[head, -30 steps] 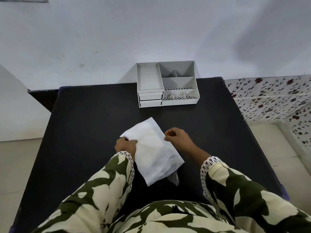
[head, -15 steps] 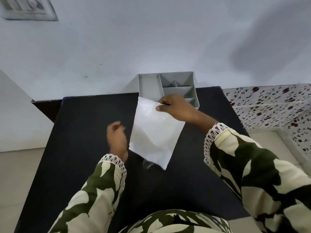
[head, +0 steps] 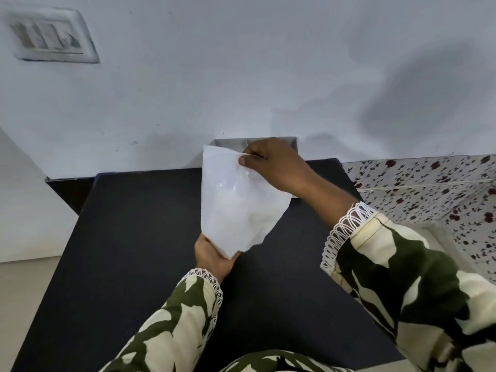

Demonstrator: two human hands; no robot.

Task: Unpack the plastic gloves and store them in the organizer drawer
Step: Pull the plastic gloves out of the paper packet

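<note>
A white plastic packet of gloves (head: 236, 205) hangs upright in the air above the black table (head: 134, 237). My right hand (head: 276, 167) pinches its top right corner. My left hand (head: 212, 257) grips its bottom corner from below. The grey organizer (head: 291, 142) stands at the table's far edge against the wall, almost wholly hidden behind the packet and my right hand; only its back rim shows. Its drawers are out of sight.
A white wall rises behind the table, with a switch plate (head: 51, 36) at the upper left. A floral-patterned surface (head: 429, 183) lies to the right of the table. Bare floor shows at the left.
The packet has been lifted off the table and held up in front of the organizer. My left hand, free half a second ago, now grips the packet's bottom corner.
</note>
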